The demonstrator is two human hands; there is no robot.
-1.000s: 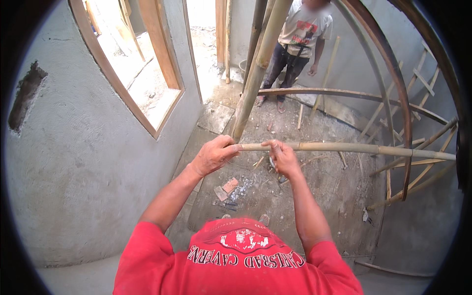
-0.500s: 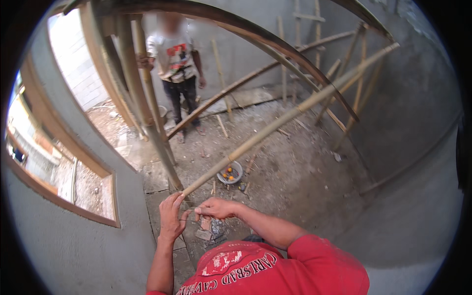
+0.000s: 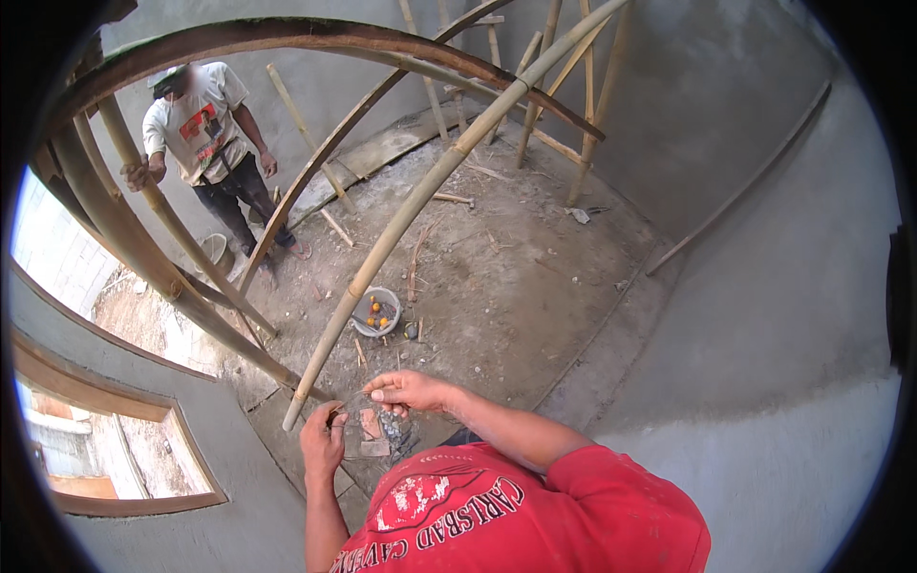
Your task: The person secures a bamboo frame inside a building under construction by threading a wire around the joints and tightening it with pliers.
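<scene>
My left hand (image 3: pixel 323 441) is closed in a pinch, just below the near end of a long bamboo pole (image 3: pixel 411 212). My right hand (image 3: pixel 409 390) is a little farther right and higher, its fingers pinched as well. A thin strand (image 3: pixel 351 401), wire or string, runs between the two hands. The pole slants up and away to the far right, and neither hand touches it now. Its near end crosses the foot of a thick upright bamboo post (image 3: pixel 205 310) on the left.
A person (image 3: pixel 215 134) in a white shirt grips a bamboo pole at far left. A bucket (image 3: pixel 375 313) with orange things sits on the dirt floor. Curved wooden poles (image 3: pixel 315 36) span above. Grey walls (image 3: pixel 764 315) and a window frame (image 3: pixel 191 458) flank me.
My left hand has come off the pole's near end and lowered. Both hands now hold the strand apart from the pole. The view has tilted and shifted right.
</scene>
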